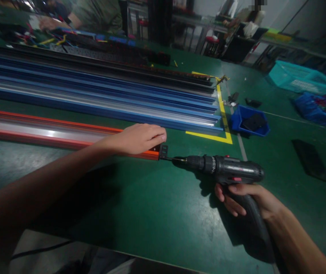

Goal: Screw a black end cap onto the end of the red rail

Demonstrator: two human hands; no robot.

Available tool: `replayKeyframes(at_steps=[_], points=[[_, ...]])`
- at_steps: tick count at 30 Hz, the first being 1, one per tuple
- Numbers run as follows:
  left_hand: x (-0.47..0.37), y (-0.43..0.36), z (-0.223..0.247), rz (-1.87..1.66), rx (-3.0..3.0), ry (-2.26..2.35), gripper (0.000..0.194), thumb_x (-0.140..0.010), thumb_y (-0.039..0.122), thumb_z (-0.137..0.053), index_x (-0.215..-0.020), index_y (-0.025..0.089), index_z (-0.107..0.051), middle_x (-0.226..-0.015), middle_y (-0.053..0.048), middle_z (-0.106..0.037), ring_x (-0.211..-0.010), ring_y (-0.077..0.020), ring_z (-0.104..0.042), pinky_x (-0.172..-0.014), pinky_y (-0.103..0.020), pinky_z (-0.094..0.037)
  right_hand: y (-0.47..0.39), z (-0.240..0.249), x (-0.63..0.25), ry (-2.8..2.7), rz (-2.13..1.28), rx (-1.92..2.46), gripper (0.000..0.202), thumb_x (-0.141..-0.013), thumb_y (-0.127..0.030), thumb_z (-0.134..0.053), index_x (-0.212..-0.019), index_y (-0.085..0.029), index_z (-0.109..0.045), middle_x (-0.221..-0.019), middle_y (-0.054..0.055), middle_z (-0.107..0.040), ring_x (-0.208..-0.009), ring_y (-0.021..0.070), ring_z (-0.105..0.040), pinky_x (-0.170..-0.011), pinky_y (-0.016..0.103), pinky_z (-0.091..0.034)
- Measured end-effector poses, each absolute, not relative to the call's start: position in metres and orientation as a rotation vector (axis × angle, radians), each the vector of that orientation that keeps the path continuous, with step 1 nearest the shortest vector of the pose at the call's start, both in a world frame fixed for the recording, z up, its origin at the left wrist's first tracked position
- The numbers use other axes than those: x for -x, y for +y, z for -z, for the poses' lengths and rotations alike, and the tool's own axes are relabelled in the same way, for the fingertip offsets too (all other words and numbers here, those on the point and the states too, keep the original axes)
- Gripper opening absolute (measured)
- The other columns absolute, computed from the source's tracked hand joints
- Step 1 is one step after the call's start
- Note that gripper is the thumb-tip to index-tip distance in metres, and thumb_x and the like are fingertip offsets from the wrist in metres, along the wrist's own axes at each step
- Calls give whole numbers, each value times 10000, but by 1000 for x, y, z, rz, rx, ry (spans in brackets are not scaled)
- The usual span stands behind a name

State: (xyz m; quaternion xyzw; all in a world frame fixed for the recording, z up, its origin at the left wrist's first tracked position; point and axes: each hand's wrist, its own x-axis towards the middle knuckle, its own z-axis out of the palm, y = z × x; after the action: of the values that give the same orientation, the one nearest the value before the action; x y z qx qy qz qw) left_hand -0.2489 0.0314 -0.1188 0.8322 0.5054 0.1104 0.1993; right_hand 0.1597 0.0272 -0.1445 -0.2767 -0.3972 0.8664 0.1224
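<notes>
My right hand (pixel 237 199) is wrapped round the handle of a black cordless drill (pixel 231 169). The drill lies level, pointing left, and its long thin bit (pixel 176 159) reaches the black end cap (pixel 163 151) of an orange metal profile (pixel 88 131). Whether the tip sits in a screw is too small to see. Over the right end of that profile my left hand (pixel 141 137) is closed, gripping it from above with the fingers pointing right. The long profile runs off the left edge of the view.
Several blue profiles (pixel 108 101) and black ones (pixel 117 68) lie side by side behind. A blue bin (pixel 248 121) holds black parts at the right. Beyond are a teal crate (pixel 300 78), a blue bag (pixel 320 108) and a dark flat block (pixel 310 160). Another person's hand (pixel 50 23) is far left.
</notes>
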Motion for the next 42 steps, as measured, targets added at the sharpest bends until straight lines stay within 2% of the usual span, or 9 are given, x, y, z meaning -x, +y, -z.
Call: replayKeyframes(at_steps=[5, 10, 16, 21, 42], points=[[249, 31, 120, -311, -2333, 1412, 419, -1131, 497, -362, -993, 229, -653, -1038, -39, -729, -870, -201, -639, -753, -322, -401, 27, 145, -160, -1175, -2534, 792, 275, -988, -319, -755, -1026, -56, -825, -773, 61, -734, -486, 72, -567, -588, 226, -606], [249, 31, 119, -295, -2319, 1420, 426, -1133, 508, -349, -1001, 235, -648, -1059, -41, -731, -903, -209, -652, -771, -323, -406, 28, 146, -159, -1176, -2539, 771, 273, -994, -312, -752, -1039, -54, -829, -788, 65, -738, -495, 71, -579, -599, 222, -616], [249, 28, 117, -318, -2208, 1489, 321, -1124, 521, -390, -1180, 263, -572, -938, -11, -752, -789, -206, -680, -715, -322, -385, 27, 147, -159, -1137, -2558, 725, 253, -1003, -269, -732, -1076, -46, -827, -889, 98, -771, -522, 67, -615, -621, 222, -636], [250, 27, 117, -309, -2168, 1552, 279, -1109, 539, -427, -1094, 265, -476, -805, 10, -704, -668, -202, -627, -666, -329, -352, 28, 147, -160, -1121, -2563, 718, 242, -1008, -257, -729, -1079, -45, -823, -939, 110, -780, -528, 62, -621, -622, 219, -638], [248, 27, 117, -319, -2153, 1530, 277, -1114, 535, -415, -1083, 264, -468, -835, 8, -696, -691, -191, -612, -659, -324, -326, 29, 146, -160, -1135, -2559, 719, 243, -1011, -263, -725, -1047, -47, -829, -832, 77, -747, -518, 68, -597, -613, 215, -635]])
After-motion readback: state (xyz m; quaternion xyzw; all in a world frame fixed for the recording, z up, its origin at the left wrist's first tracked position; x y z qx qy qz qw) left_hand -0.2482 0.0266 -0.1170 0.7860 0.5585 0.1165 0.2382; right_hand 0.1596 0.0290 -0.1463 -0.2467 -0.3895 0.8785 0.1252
